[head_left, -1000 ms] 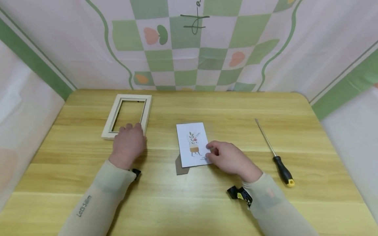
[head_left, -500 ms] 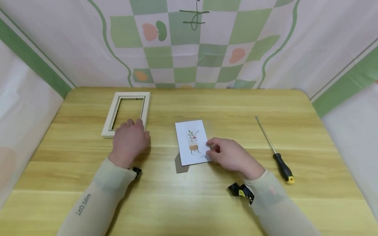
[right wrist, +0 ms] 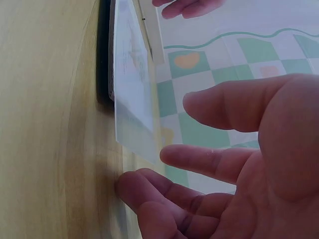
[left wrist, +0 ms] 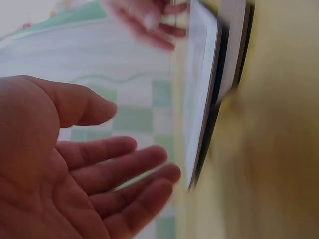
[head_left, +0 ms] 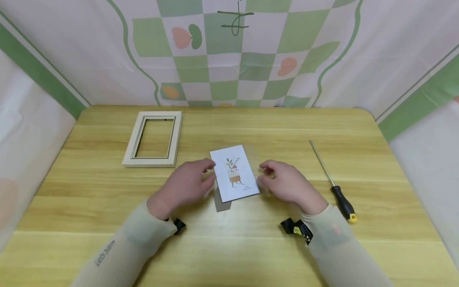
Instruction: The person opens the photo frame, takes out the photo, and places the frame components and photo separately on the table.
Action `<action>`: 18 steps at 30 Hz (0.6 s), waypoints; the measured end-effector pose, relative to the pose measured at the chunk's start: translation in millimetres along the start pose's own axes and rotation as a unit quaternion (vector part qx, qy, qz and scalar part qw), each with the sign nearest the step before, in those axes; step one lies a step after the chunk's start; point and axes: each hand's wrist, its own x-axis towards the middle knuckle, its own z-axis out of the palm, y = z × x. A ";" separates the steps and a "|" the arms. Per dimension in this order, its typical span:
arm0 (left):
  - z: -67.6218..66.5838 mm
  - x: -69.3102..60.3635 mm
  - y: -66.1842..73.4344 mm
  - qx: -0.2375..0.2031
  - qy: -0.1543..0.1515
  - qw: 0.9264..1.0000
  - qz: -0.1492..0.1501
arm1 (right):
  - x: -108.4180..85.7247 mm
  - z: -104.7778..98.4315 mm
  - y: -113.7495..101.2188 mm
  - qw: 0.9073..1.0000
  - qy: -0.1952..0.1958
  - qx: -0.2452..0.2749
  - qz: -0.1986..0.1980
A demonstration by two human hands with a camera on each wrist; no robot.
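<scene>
A white card printed with a potted plant lies mid-table in the head view, on a dark-edged backing. A grey tab sticks out below it. In the right wrist view, a clear sheet juts past the card's edge. My left hand is at the card's left edge, fingers loosely bent; its wrist view shows a small gap. My right hand hovers just off the right edge, fingers relaxed with nothing between them. A cream picture frame with a bare opening lies to the left.
A screwdriver with a black and yellow handle lies at the right, its tip pointing away. Behind the wooden table hangs a green-and-white checked cloth. More cloth flanks both sides.
My left hand has left the picture frame and come right to the card. The right hand has drawn slightly away from the card's right edge. The card has turned a little counterclockwise.
</scene>
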 end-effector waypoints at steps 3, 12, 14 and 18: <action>7.4 0.0 7.0 -0.021 -0.028 0.999 0.013 | -0.4 -0.4 -0.6 1.000 -0.001 -0.001 -0.002; 16.4 1.8 5.0 -0.001 -0.051 0.998 0.023 | -0.6 3.0 -3.5 1.000 -0.004 0.012 -0.015; 16.1 1.8 3.8 -0.002 -0.057 0.998 0.027 | -0.4 4.5 -4.2 1.000 -0.008 0.024 -0.014; 15.6 1.7 2.8 0.004 -0.066 0.997 0.031 | -0.6 7.9 -7.2 0.998 -0.017 0.053 -0.014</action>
